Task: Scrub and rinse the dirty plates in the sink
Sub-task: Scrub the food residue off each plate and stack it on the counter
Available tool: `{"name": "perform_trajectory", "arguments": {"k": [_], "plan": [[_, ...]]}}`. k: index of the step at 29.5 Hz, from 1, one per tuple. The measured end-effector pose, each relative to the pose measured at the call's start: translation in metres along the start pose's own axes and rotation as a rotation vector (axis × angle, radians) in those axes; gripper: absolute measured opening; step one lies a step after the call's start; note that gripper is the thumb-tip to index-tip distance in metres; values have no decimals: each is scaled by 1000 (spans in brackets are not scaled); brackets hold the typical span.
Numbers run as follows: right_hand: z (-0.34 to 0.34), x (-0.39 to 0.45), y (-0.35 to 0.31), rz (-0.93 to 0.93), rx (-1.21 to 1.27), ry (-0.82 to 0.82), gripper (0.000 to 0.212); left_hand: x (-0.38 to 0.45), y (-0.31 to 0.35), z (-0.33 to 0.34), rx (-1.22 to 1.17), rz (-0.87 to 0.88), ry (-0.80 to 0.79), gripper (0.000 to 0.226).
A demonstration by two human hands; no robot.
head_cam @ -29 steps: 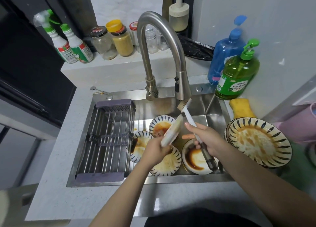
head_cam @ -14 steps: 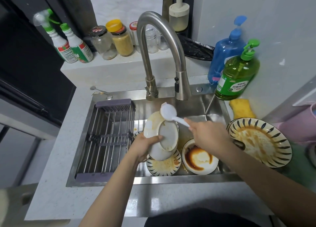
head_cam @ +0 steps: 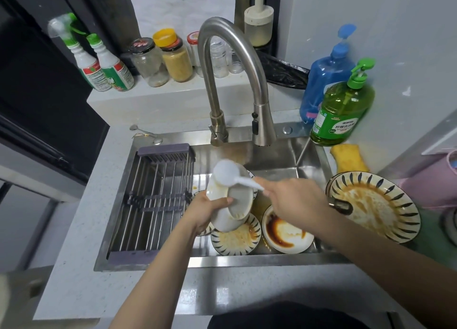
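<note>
Left hand (head_cam: pixel 206 211) has its grip wrapped around a white plate (head_cam: pixel 232 205), thumb over the edge, holding it tilted up on its side over the sink (head_cam: pixel 309 155) so the underside faces the camera. Some yellowish smears show near the plate's rim. Right hand (head_cam: pixel 294 200) is grasping a white brush (head_cam: pixel 226 174) by the handle, fingers curled round it, and the round head sits against the top edge of that plate. The dark end of the handle (head_cam: pixel 342 206) pokes out behind the wrist.

Down in the sink below the held plate there's a striped plate (head_cam: pixel 237 239) with orange-brown residue, and just beside it to the right a white plate (head_cam: pixel 284 237) with a dark brown sauce ring. Another striped rim peeks out behind the left hand, mostly hidden. On the counter (head_cam: pixel 74 266) to the right of the sink sits a stack of striped plates (head_cam: pixel 376 205), the top one smeared with orange sauce.

The left half of the sink is covered by a metal rack (head_cam: pixel 153 200). The faucet (head_cam: pixel 237 63) arches over the middle; can't tell if water is running. A yellow sponge (head_cam: pixel 348 159) lies at the back right corner, next to a green soap bottle (head_cam: pixel 342 108) and a blue bottle (head_cam: pixel 326 73) behind it. Jars (head_cam: pixel 162 59) and two spray bottles (head_cam: pixel 101 66) line the ledge behind.
</note>
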State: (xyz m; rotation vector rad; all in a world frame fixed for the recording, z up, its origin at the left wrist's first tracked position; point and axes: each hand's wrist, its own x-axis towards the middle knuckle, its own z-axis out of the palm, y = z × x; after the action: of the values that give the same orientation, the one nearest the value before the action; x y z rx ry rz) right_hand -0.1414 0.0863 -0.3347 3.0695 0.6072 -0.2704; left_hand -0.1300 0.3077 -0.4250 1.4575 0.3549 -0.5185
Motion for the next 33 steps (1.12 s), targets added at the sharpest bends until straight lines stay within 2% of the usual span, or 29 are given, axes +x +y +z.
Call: {"name": "perform_trajectory", "arguments": {"k": [2,5,8,11,13,17,21,26,29,33], "plan": [[-2,9,10,119,34,-22,48,-1,0,2,34,0,-13,59],[1,0,-1,38,16,13,52,-2,-1,2,43,10,15,66],[0,-7,-6,-32,8,1,49,-1,-1,-2,87,19,18,59],[1,9,11,152,51,-24,45,-7,0,0,97,12,-49,50],[2,6,9,181,80,-33,44,-11,1,3,12,3,-68,51],[5,-15,-8,25,92,-13,44,-12,-1,1,-147,-26,9,44],[8,-1,12,213,182,-79,40,-16,0,2,-171,-27,62,40],[3,-6,0,114,244,-72,37,-16,2,-4,-154,-4,90,33],[4,8,16,210,278,-117,35,-18,2,-6,-176,-8,104,39],[1,4,8,141,385,-106,37,-17,7,-10,-100,-11,86,49]]}}
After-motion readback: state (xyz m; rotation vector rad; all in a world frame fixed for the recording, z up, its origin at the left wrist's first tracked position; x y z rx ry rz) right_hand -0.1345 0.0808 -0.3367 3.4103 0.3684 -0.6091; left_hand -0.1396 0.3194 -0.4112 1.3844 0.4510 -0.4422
